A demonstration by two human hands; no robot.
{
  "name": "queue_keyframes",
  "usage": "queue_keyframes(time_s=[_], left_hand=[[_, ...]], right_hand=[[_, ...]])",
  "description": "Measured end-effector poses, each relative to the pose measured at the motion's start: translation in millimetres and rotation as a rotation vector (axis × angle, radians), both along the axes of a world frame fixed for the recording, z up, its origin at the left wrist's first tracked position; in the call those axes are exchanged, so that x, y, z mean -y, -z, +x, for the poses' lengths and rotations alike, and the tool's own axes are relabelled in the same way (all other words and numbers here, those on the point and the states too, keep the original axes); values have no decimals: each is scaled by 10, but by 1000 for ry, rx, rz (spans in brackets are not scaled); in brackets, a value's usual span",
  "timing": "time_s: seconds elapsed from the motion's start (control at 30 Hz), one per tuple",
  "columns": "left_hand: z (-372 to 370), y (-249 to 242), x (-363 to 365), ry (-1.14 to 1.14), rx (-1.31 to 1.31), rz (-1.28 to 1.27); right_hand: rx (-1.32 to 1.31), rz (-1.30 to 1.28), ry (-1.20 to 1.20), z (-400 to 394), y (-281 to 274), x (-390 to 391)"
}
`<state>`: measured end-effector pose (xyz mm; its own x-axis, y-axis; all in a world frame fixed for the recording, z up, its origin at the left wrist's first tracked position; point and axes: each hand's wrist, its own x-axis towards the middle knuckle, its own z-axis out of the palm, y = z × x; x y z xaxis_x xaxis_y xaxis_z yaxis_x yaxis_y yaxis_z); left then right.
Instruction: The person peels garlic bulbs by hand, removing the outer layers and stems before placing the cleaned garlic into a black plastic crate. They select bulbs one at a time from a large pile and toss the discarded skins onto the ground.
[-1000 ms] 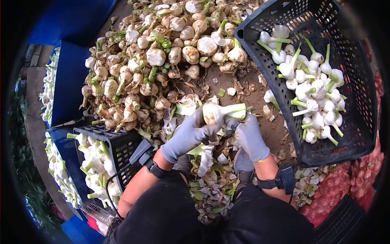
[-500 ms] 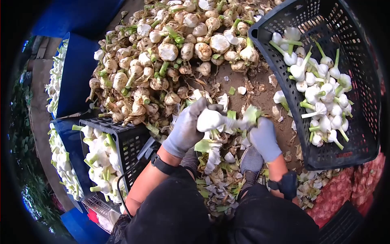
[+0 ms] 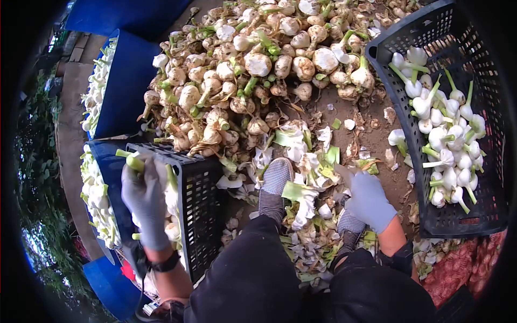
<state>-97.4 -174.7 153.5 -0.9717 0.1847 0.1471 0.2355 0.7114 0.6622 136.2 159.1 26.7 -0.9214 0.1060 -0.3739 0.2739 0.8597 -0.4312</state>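
My left hand [image 3: 144, 199], in a grey glove, is over the black crate of garlic at the left. Its fingers are curled round a garlic bulb whose thick green stem [image 3: 134, 163] sticks out above them; the bulb itself is mostly hidden. Low over the ground in front of my feet, my right hand [image 3: 371, 199], gloved too, has its fingers stretched toward the stripped garlic leaves [image 3: 307, 156]. I see nothing held in it. Below and between my shoes lie more peeled skins [image 3: 301, 204].
A heap of untrimmed garlic [image 3: 237, 70] lies ahead. To the right, a black crate [image 3: 396, 124] holds cleaned white bulbs, with one loose bulb [image 3: 397, 138] beside it. The left crate [image 3: 202, 188] stands near blue tubs [image 3: 121, 86] of garlic. Red net sacks [image 3: 458, 274] are at lower right.
My left hand has carried the garlic bulb from in front of me to the left crate. My right hand has let go of the peeled leaf and moved slightly down. The view has shifted left.
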Motion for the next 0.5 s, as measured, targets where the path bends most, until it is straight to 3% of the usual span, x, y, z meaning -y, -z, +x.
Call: queue_keyframes(time_s=[0.03,0.1,0.17,0.23,0.27,0.3,0.37,0.43,0.5], left_hand=[[3,-142,122,3,-266,-510],[165,-314,-299,113,-500,-487],[229,-136,-758,367,-215,-163],[139,358,-1304,600,88,-223],[23,866,-1481,709,4,-265],[-116,1397,-1632,785,-225,-583],[-267,2006,-1789,927,-307,-1068],[-255,2221,-1903,952,-247,-1179],[-204,1744,-1986,928,-156,-1044]], right_hand=[[-120,-113,63,-17,1,28],[-215,-190,87,-150,-14,144],[-145,-243,127,-304,-15,244],[-127,-272,132,-376,-85,245],[-131,-251,127,-387,-64,225],[-130,-230,122,-387,-55,199],[-105,-194,117,-346,-62,175],[-91,-252,190,-266,-23,160],[-90,-268,198,-199,66,112]])
